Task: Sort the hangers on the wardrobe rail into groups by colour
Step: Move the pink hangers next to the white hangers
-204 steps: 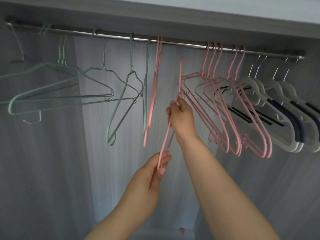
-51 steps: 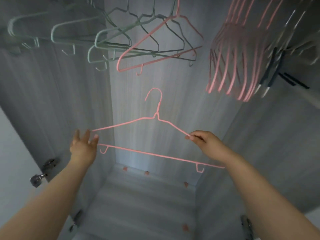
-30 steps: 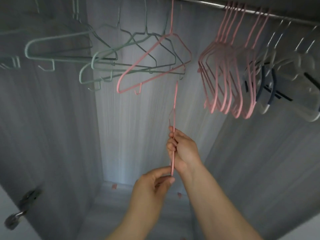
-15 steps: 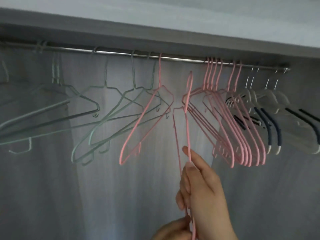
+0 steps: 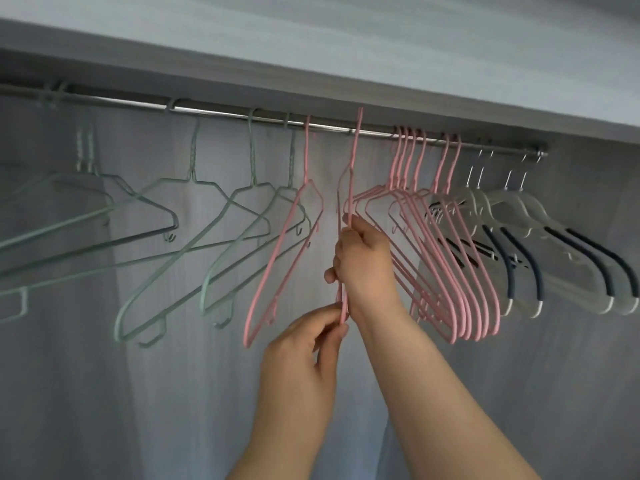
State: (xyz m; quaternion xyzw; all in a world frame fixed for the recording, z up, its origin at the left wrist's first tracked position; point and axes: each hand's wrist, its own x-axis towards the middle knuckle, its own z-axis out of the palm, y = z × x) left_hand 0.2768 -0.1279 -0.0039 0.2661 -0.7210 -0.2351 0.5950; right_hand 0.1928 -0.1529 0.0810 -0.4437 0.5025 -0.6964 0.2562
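A metal wardrobe rail (image 5: 221,111) runs across the top. Several green wire hangers (image 5: 221,216) hang on its left part. One pink hanger (image 5: 277,258) hangs just right of them, apart from a bunch of several pink hangers (image 5: 446,265). White hangers with dark grips (image 5: 540,251) fill the far right. I hold another pink hanger (image 5: 355,154) edge-on, its hook at the rail between the lone pink one and the bunch. My right hand (image 5: 363,261) grips its upper frame. My left hand (image 5: 304,351) pinches its lower end.
A grey shelf board (image 5: 346,64) sits close above the rail. The grey wardrobe back panel (image 5: 138,393) lies behind the hangers. A gap on the rail lies between the held hanger's hook and the pink bunch.
The pink hanger has risen from below the rail until its hook reaches the rail. Both hands have come up with it, and the left hand is more fully in view.
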